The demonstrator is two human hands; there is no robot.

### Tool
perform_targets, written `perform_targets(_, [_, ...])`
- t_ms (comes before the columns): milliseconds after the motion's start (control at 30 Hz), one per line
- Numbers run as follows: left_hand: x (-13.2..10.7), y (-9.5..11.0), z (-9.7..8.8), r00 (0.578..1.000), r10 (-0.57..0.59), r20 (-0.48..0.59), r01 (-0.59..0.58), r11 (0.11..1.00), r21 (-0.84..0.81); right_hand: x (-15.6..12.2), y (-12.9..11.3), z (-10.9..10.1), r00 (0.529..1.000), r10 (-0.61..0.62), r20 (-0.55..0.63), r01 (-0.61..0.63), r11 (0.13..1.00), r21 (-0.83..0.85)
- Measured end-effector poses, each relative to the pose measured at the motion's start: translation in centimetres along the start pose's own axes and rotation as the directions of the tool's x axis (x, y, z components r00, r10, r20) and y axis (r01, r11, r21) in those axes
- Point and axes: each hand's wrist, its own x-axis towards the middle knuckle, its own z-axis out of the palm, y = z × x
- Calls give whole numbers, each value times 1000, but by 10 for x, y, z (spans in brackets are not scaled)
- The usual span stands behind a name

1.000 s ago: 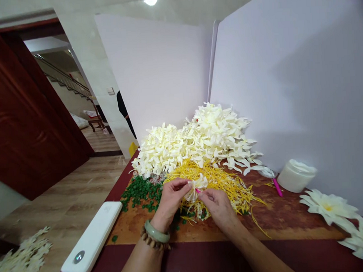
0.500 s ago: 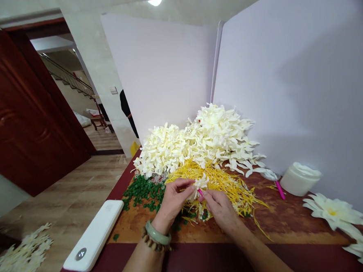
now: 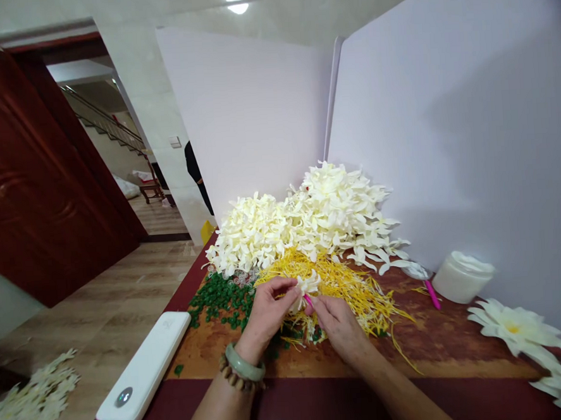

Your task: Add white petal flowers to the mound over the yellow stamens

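Papery petals [image 3: 308, 284], maybe foam, between fingers [image 3: 281, 288]

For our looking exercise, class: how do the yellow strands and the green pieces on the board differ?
The yellow strands are long and thin; the green pieces are small and stubby. The strands form a loose tangle behind the right hand, the pieces a patch beside the left hand. The strands cover more board. Both lie before the white petal heap.
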Motion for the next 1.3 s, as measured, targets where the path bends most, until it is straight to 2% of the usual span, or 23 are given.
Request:
perform_targets(167, [1, 1, 1, 1000, -25, -2, 25, 999, -26, -3, -3, 2, 993, -113, -27, 110, 988, -107])
perform_targets(300, [1, 1, 2, 998, -54, -19, 53, 996, -77, -7, -6, 4, 991, -123, -58, 111, 977, -183])
perform_targets(467, [-1, 4, 4, 998, -60, 1, 60, 996, -63, -9, -6, 6, 972, -157, -172, 92, 938, -335])
perform_targets(600, [-1, 5, 3, 1000, -17, 14, 17, 1000, -17, -9, -5, 5, 973, -217, -84, 158, 880, -447])
perform_targets(733, [0, 1, 1, 1000, -14, 15, 14, 1000, -2, -8, -4, 3, 975, -220, 0, 200, 886, -418])
perform_targets(900, [0, -3, 0, 999, -8, 40, 8, 1000, 9, -7, -8, 3, 988, -150, -31, 129, 924, -360])
perform_targets(1167, [0, -2, 0, 998, 13, 55, -14, 1000, 24, -7, -9, 3, 988, -146, -50, 107, 879, -464])
perform_targets(1300, [-1, 0, 1, 997, 24, 74, -25, 999, 25, -9, -8, 2, 981, -185, -51, 141, 877, -459])
